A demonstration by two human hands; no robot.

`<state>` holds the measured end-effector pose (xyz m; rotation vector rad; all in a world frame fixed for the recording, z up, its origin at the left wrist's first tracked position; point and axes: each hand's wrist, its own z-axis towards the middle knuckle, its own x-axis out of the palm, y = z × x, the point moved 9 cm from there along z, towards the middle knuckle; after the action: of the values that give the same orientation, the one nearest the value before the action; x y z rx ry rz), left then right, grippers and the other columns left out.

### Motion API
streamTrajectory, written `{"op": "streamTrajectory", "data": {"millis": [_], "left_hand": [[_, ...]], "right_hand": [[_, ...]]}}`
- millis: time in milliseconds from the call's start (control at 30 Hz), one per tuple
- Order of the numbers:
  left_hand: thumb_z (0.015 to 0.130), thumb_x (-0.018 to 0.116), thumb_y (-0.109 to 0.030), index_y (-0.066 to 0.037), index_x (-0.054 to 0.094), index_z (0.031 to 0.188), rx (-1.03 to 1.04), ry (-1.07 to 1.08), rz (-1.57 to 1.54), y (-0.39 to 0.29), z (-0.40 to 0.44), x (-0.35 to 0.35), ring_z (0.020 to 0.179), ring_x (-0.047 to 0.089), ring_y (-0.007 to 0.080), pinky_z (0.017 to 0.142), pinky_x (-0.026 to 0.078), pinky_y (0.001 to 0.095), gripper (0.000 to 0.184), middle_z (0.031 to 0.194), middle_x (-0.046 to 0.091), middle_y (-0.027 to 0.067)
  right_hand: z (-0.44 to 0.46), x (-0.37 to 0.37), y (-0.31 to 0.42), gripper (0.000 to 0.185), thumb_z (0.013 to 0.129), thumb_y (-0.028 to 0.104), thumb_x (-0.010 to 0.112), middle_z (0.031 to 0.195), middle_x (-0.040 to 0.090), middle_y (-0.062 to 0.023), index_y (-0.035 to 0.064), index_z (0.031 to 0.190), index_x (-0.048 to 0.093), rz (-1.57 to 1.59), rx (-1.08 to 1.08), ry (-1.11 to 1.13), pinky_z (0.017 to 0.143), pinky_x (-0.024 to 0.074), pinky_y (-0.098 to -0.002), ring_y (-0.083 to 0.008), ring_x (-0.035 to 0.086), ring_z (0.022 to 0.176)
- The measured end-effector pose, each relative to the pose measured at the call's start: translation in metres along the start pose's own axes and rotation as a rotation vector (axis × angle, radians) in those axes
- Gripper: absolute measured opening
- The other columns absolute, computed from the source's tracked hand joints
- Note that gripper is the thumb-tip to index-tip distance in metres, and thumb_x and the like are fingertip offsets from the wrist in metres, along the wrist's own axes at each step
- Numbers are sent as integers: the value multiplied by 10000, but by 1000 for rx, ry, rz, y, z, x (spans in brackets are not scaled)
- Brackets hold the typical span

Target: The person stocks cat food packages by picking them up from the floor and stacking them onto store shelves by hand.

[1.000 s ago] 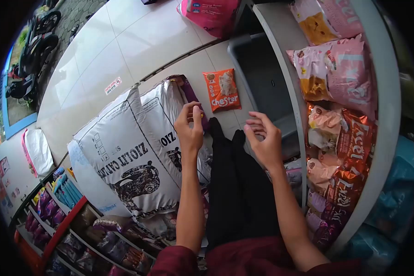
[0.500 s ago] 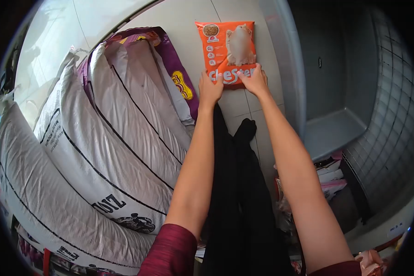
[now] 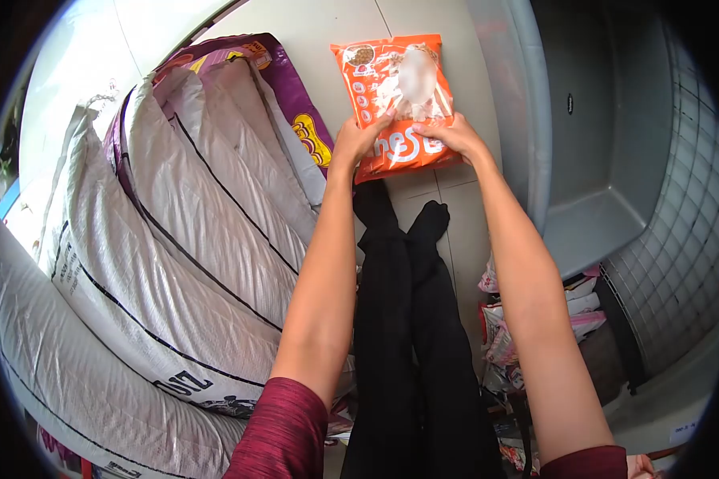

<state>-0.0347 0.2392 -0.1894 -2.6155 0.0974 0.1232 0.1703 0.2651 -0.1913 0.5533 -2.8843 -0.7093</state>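
Observation:
An orange bag of pet food [image 3: 403, 100], printed with white lettering and an animal picture, is held up at the top middle of the head view. My left hand [image 3: 359, 141] grips its left edge, thumb on the front face. On the opposite edge, my right hand [image 3: 457, 137] is closed the same way, thumb pressing near the lettering. The fingers of both hands are hidden behind the bag. Plastic wrinkles between the two thumbs.
Large white woven sacks [image 3: 200, 215] lie piled along the left, beside a purple bag [image 3: 303, 92]. A grey plastic bin [image 3: 531, 104] stands at the right, near a wire grid [image 3: 655, 247]. Pink and white packages [image 3: 503, 331] are below it. Pale floor tiles [image 3: 423, 185] show underfoot.
The orange bag looks larger and nearer, and its lower edge sits lower in view. Both hands have shifted farther up its sides, and its front is more wrinkled.

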Motion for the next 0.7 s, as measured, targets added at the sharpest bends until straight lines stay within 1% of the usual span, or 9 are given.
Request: {"op": "streamTrajectory", "data": {"millis": [100, 133, 200, 267, 333, 400, 467, 567, 700], "left_hand": [[809, 701, -293, 17, 619, 1052, 42, 16, -121, -1, -32, 6, 637, 571, 108, 554, 448, 239, 403, 831, 661, 56], [809, 701, -293, 17, 619, 1052, 57, 15, -125, -2, -43, 7, 637, 571, 108, 554, 448, 239, 403, 831, 661, 56], [835, 681, -243, -10, 625, 1030, -30, 56, -298, 8, -66, 12, 578, 495, 66, 493, 367, 229, 309, 789, 638, 1], [844, 673, -228, -18, 616, 1050, -8, 98, -390, 7, -94, 15, 550, 453, 55, 478, 330, 219, 300, 777, 622, -15], [856, 666, -205, -1, 583, 1103, 23, 115, -415, -7, -132, 11, 638, 538, 76, 549, 414, 226, 331, 876, 648, 14], [866, 658, -169, 6, 548, 1154, 63, 124, -561, -44, -186, 8, 804, 610, 118, 692, 486, 258, 354, 1012, 652, 53], [874, 649, -143, 10, 538, 1171, 50, 142, -594, -76, -240, 2, 943, 616, 156, 824, 490, 299, 352, 1100, 638, 83], [867, 666, -153, 1, 548, 1144, 207, 94, -557, -126, -315, -15, 858, 632, 150, 747, 518, 288, 339, 1045, 645, 78], [858, 680, -162, -8, 559, 1133, 408, 20, -428, -188, -417, -43, 868, 625, 140, 765, 507, 282, 338, 1010, 653, 63]], "right_hand": [[-36, 11, 11, 672, 676, 209, 824, 1107, 643, -115, -11, 1232, 517, 9, -48, 35, 878, 486, -309, -181, 620, 986], [-50, 14, 17, 650, 695, 195, 813, 1119, 638, -115, -14, 1232, 513, 45, -83, 27, 883, 485, -310, -178, 619, 991], [-82, 15, 31, 628, 713, 180, 803, 1130, 633, -116, -17, 1232, 509, 74, -140, 13, 888, 485, -310, -174, 618, 996], [-116, 16, 46, 604, 721, 146, 790, 1116, 637, -112, -20, 1229, 509, 90, -199, -13, 884, 486, -306, -161, 613, 994], [-157, 18, 68, 590, 723, 134, 782, 1118, 633, -111, -22, 1223, 511, 75, -255, -13, 879, 485, -304, -157, 609, 994], [-199, 21, 87, 673, 675, 153, 816, 1131, 616, -104, -16, 1242, 494, 76, -235, -7, 886, 471, -302, -152, 579, 1009], [-249, 24, 116, 678, 672, 165, 820, 1128, 618, -108, -15, 1240, 496, 99, -285, -1, 891, 469, -306, -163, 584, 1012], [-326, 26, 153, 685, 669, 197, 826, 1134, 617, -119, -21, 1231, 501, 37, -358, -43, 903, 464, -317, -191, 591, 1023], [-434, 29, 227, 718, 667, 246, 836, 1160, 601, -140, -39, 1228, 491, -64, -523, -145, 909, 463, -334, -226, 596, 1035]]}}
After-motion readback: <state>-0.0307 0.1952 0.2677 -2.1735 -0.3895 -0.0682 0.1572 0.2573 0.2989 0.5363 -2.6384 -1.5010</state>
